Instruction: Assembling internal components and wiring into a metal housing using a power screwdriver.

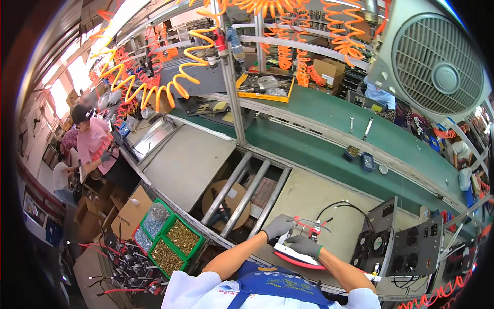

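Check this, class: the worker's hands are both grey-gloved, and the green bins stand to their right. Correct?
Not quite: in the head view, the green bins stand to the left of both the left hand and the right hand, which are indeed grey-gloved.

The right hand (304, 246) hides part of the white-and-red piece (299, 259), its grip unclear. Left of that piece, metal bits (182, 238) in the green bin (173, 248) are too small to identify. Below it, the lower edge cuts the blue apron (285, 282); far above-right, the upper edge cuts the fan (445, 77).
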The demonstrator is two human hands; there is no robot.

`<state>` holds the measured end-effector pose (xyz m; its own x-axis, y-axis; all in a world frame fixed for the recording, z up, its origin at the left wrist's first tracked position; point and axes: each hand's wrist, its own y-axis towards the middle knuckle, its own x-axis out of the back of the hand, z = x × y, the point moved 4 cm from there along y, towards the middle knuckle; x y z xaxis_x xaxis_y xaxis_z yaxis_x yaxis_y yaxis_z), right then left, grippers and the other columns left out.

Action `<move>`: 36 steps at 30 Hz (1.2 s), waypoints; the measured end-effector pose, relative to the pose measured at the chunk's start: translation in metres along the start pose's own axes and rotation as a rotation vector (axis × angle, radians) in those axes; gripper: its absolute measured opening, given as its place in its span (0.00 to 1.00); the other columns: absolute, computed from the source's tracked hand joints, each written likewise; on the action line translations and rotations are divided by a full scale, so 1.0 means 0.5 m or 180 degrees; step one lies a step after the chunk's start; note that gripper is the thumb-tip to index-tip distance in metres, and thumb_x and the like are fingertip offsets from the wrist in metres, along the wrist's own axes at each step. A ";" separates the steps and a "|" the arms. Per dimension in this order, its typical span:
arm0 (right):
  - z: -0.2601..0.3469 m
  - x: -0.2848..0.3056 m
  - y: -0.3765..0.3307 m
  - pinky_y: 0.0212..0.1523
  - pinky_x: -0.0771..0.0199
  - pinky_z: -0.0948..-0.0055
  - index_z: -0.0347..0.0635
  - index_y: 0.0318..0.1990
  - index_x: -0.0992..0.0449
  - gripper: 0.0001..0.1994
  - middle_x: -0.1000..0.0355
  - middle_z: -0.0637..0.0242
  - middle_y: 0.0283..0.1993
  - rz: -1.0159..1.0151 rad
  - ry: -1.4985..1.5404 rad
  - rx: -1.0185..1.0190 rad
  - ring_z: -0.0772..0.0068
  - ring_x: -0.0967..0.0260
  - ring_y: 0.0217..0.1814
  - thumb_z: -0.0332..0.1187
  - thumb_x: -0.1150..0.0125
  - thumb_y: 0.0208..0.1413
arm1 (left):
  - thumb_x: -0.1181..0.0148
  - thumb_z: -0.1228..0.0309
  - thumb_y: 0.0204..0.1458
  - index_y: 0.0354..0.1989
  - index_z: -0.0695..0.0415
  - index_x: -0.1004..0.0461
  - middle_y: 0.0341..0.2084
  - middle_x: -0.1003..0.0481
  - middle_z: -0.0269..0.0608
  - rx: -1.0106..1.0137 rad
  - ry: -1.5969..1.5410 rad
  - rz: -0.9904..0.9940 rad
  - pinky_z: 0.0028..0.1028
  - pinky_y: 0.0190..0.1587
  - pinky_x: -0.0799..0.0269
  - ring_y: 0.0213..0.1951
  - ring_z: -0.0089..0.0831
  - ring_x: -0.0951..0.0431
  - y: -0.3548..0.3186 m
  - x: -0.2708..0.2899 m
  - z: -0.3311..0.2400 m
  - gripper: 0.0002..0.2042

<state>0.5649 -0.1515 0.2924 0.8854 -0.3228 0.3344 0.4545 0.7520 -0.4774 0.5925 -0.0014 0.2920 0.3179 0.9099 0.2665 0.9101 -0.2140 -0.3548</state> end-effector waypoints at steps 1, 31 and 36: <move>-0.003 -0.001 -0.002 0.57 0.29 0.66 0.36 0.58 0.24 0.23 0.22 0.49 0.53 0.0075 0.0075 -0.0050 0.60 0.25 0.53 0.44 0.44 0.62 | 0.48 0.60 0.60 0.41 0.63 0.19 0.22 0.21 0.40 -0.0109 0.0060 -0.0087 0.31 0.32 0.30 0.25 0.27 0.24 0.009 -0.008 0.021 0.18; -0.015 0.030 -0.002 0.51 0.26 0.58 0.41 0.43 0.17 0.25 0.20 0.48 0.42 -0.0970 -0.0013 -0.0432 0.53 0.22 0.46 0.55 0.44 0.56 | 0.48 0.58 0.62 0.44 0.61 0.18 0.22 0.21 0.41 -0.0162 0.0269 -0.0272 0.29 0.34 0.28 0.26 0.26 0.23 -0.018 -0.002 -0.006 0.19; -0.025 -0.009 0.008 0.47 0.27 0.60 0.35 0.45 0.18 0.24 0.21 0.47 0.43 -0.0478 0.0191 0.0099 0.56 0.23 0.42 0.50 0.45 0.60 | 0.47 0.60 0.62 0.45 0.62 0.19 0.22 0.21 0.41 0.0252 0.0051 -0.0041 0.29 0.33 0.28 0.26 0.25 0.23 -0.021 -0.010 -0.028 0.18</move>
<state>0.5637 -0.1541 0.2789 0.8124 -0.4659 0.3507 0.5798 0.7099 -0.4000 0.5850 -0.0085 0.3068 0.3109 0.9066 0.2855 0.8906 -0.1729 -0.4207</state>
